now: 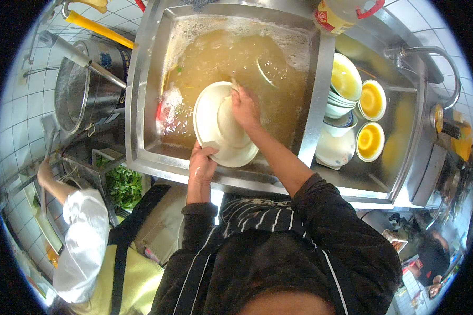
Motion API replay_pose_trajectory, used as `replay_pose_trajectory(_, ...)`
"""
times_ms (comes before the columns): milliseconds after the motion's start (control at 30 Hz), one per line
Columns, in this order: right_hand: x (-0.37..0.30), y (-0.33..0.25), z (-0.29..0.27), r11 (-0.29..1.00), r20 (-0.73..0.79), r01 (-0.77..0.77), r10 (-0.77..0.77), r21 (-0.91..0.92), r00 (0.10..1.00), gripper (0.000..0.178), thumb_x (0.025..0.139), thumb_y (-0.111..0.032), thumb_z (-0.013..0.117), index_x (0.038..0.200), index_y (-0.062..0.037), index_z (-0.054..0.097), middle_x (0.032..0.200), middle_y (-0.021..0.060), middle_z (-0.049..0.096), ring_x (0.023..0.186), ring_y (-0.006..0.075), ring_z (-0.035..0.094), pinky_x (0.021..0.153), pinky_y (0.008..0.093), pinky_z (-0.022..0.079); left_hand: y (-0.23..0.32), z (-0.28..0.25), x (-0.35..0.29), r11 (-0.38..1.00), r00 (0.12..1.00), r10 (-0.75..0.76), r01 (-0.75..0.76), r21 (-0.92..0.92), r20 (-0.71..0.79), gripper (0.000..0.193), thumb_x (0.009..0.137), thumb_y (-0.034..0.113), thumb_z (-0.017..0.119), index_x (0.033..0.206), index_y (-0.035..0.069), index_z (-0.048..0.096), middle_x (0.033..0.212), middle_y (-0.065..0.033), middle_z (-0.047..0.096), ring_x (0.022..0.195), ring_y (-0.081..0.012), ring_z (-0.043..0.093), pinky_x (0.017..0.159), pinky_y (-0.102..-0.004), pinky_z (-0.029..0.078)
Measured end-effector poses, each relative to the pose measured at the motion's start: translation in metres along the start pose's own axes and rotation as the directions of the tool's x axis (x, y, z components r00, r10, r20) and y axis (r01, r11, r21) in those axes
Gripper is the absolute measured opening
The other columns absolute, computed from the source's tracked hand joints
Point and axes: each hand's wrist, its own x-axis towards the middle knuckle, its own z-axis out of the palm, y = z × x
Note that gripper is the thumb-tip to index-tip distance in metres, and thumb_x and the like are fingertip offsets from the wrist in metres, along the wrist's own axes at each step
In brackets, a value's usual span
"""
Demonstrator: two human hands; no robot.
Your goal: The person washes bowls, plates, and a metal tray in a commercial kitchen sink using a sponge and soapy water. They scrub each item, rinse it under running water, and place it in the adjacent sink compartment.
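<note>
A large white oval plate (205, 123) is tilted over the cloudy brown water of the sink. My left hand (202, 164) grips its lower rim, thumb on the upper face. My right hand (245, 108) is closed at the plate's right side, against a pale curved patch (230, 123) that could be a cloth or another dish. What lies under its fingers is hidden. A white curved rim (265, 72) breaks the water beyond my right hand. Foam and bright glare lie along the left of the sink basin (147, 94).
The right basin (402, 105) holds stacked bowls (346, 79), two bowls with orange-yellow insides (370, 142), and a tap (431, 50). A large jug (341, 16) stands behind. Left are a steel pot (73, 94), leafy greens (125, 186) and another person's white sleeve (81, 236).
</note>
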Motion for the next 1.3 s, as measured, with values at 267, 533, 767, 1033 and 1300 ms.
replay_pose_trajectory(267, -0.077, -0.022, -0.068, 0.883, 0.272, 0.46, -0.423, -0.09, 0.864, 0.057, 0.066, -0.028, 0.072, 0.118, -0.0106, 0.056, 0.114, 0.0165, 0.053, 0.103, 0.0366, 0.051, 0.081, 0.0464, 0.042, 0.01, 0.011, 0.027, 0.931, 0.973, -0.214, 0.175, -0.321, -0.091, 0.06, 0.069, -0.009, 0.047, 0.127, 0.003, 0.042, 0.115, -0.0179, 0.054, 0.106, -0.0338, 0.055, 0.095, -0.0463, 0.046)
replay_pose_trajectory(533, -0.038, -0.006, -0.146, 0.98, -0.085, 0.177, -0.185, -0.095, 0.979, 0.038, 0.072, -0.012, 0.068, 0.109, -0.008, 0.061, 0.099, 0.0163, 0.059, 0.092, 0.0342, 0.059, 0.075, 0.0414, 0.05, 0.018, 0.112, 0.025, 0.993, 0.868, 0.028, 0.032, -0.112, 0.496, 0.053, 0.087, 0.035, 0.062, 0.129, 0.008, 0.042, 0.114, -0.0115, 0.054, 0.107, -0.0244, 0.053, 0.093, -0.0464, 0.047)
replay_pose_trajectory(767, -0.054, 0.053, -0.265, 0.521, -0.369, -0.062, 0.679, 0.852, 0.634, 0.047, 0.083, -0.013, 0.064, 0.126, 0.0, 0.048, 0.113, 0.0128, 0.059, 0.093, 0.0231, 0.062, 0.08, 0.0343, 0.051, -0.02, 0.133, 0.135, 0.931, 1.0, 0.001, 0.004, 0.366, -0.013, 0.063, 0.087, 0.026, 0.061, 0.138, 0.005, 0.032, 0.129, -0.0145, 0.043, 0.122, -0.0278, 0.039, 0.099, -0.0461, 0.037)
replay_pose_trajectory(1033, -0.02, 0.188, -0.289, 0.354, -0.336, 0.026, 0.861, 0.935, 0.381, 0.055, 0.082, -0.01, 0.058, 0.132, 0.0018, 0.038, 0.119, 0.0179, 0.054, 0.1, 0.0339, 0.06, 0.076, 0.0461, 0.054, -0.078, 0.163, 0.221, 0.874, 0.965, -0.259, 0.212, 0.436, 0.049, 0.061, 0.085, 0.032, 0.064, 0.134, 0.006, 0.04, 0.129, -0.0152, 0.043, 0.116, -0.0278, 0.043, 0.092, -0.0463, 0.04)
replay_pose_trajectory(1300, 0.0, 0.231, -0.271, 0.193, -0.164, -0.001, 0.835, 0.981, 0.525, 0.049, 0.086, -0.025, 0.058, 0.127, -0.0045, 0.043, 0.113, 0.0115, 0.058, 0.089, 0.0256, 0.063, 0.061, 0.0332, 0.054, -0.099, 0.16, 0.26, 0.673, 0.969, -0.241, 0.211, 0.709, -0.061, 0.043, 0.089, 0.024, 0.052, 0.123, -0.003, 0.047, 0.116, -0.0154, 0.054, 0.101, -0.0256, 0.054, 0.083, -0.042, 0.044)
